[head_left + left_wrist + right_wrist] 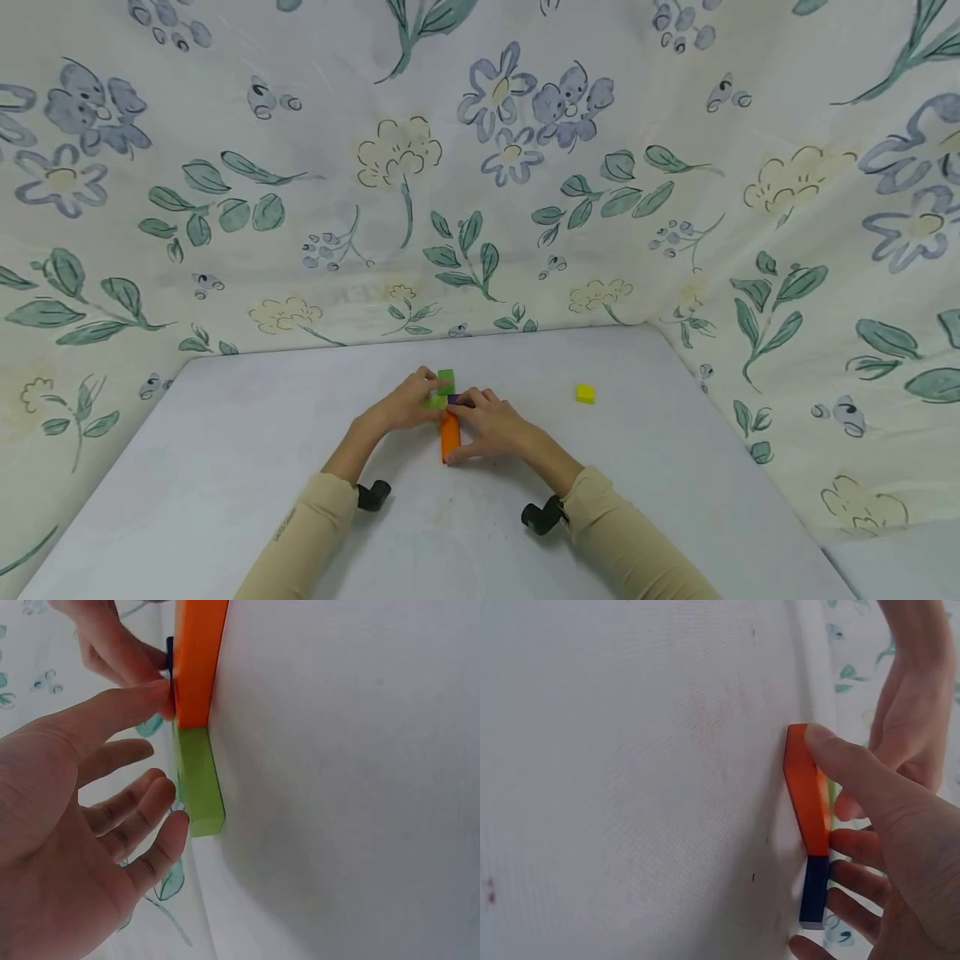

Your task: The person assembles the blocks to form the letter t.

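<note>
An orange block [450, 437] stretches toward me on the white table, with a dark blue-purple block [814, 892] joining its far part and a light green block [201, 780] beside it. Another green block [446, 379] sits just beyond. From the left, my left hand [408, 402] reaches over the green pieces, its fingers loosely spread and the thumb at the orange-green joint. My right hand [497, 429] lies along the right side, thumb touching the near end of the orange block and extended fingertips against the dark block. The fingers partly cover the green pieces in the head view.
A yellow block [585, 393] lies farther right on the white table [637, 500]. Beyond the table's back edge hangs a floral cloth [480, 275], which continues along both sides. Black wrist cameras are worn below each hand.
</note>
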Available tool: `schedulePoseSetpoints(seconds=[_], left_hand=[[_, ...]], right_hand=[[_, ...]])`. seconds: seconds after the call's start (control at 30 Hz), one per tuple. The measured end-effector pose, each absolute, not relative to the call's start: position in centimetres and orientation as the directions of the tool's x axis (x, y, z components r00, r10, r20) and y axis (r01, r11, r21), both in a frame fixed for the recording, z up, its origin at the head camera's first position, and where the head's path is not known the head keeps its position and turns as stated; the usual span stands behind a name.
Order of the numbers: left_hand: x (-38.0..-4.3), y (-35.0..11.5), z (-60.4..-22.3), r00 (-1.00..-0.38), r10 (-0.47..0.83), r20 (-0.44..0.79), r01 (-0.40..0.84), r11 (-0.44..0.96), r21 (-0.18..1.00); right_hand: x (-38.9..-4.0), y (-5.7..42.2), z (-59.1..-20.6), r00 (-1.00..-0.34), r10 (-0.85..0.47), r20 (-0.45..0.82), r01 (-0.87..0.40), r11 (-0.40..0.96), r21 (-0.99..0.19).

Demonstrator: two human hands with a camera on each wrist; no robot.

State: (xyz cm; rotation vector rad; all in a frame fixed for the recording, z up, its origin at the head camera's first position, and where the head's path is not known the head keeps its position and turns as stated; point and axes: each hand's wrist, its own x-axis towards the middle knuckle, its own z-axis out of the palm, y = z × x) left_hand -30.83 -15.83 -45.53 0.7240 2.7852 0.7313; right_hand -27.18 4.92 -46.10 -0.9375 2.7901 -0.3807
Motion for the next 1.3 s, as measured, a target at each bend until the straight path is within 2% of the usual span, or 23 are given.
schedulePoseSetpoints(seconds=[0.27, 0.57, 0.97, 1.3], left_hand=[[-30.2, -15.3, -45.7, -0.854, 0.521, -0.022, 0.441, 0.744, 0.502], [-30.2, -15.1, -46.2, -0.845, 0.535, 0.021, 0.496, 0.767, 0.407], [-29.4, -14.4, -45.7, -0.89, 0.453, -0.039, 0.402, 0.824, 0.398], [-29.2, -14.4, -45.7, -0.89, 0.454, -0.027, 0.404, 0.817, 0.412]], right_hand=[[-27.1, 4.9, -45.9, -0.787, -0.612, -0.084, -0.563, 0.767, -0.308], [-27.0, 4.9, -46.0, -0.784, -0.617, -0.07, -0.569, 0.759, -0.317], [-26.9, 4.9, -46.1, -0.78, -0.623, -0.06, -0.576, 0.751, -0.324], [-27.1, 5.1, -46.3, -0.782, -0.62, -0.063, -0.567, 0.75, -0.34]])
